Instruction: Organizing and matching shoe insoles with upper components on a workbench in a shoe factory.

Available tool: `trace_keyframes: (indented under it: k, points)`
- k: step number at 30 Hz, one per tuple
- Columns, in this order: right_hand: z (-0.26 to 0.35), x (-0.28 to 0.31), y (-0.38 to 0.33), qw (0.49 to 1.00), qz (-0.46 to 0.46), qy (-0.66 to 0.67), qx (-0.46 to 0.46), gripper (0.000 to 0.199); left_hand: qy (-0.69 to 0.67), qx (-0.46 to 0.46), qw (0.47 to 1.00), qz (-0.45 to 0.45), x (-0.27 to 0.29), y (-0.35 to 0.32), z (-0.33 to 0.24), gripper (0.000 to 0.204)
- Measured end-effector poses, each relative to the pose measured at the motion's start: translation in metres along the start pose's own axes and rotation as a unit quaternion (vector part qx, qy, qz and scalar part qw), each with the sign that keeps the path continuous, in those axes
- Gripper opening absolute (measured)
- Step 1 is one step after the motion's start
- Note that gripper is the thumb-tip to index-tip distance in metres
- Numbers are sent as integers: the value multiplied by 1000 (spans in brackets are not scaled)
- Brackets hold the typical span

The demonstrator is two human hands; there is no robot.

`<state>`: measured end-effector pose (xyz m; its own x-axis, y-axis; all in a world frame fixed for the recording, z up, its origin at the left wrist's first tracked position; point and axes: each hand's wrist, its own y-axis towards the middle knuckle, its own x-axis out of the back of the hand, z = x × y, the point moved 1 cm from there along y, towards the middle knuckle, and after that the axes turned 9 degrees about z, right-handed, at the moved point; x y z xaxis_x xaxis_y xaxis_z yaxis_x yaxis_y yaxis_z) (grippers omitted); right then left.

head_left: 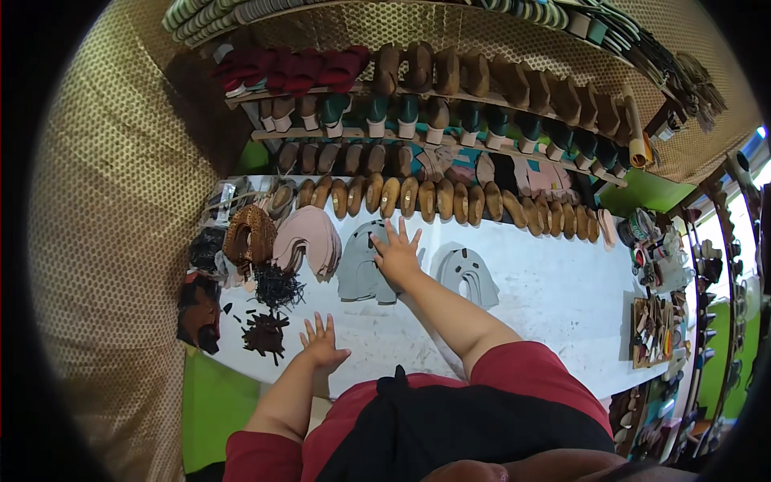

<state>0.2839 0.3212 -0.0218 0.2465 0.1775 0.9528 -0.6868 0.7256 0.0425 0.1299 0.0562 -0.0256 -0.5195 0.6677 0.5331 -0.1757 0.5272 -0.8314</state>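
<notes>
Two grey stacks [365, 269] (right hand [397, 255] touches one).

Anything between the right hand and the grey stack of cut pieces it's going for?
Nothing visible. The right hand is already on the right edge of the grey stack of cut pieces, fingers spread. The left hand rests flat on the white table, apart from the stack and not in the way.
</notes>
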Motion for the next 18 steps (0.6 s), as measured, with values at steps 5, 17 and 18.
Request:
trace_keyframes:
  k: [5,17,18]
  points:
    - [8,-14,13,997,-20,66,-36,40,-9,-8,1000,-4,-1,0,1,128]
    - [28,39,-44,970,50,223,89,13,-18,-29,999,-8,-1,-1,8,129]
    - [31,48,-55,962,67,244,99,14,-19,-32,999,-9,-3,-1,10,129]
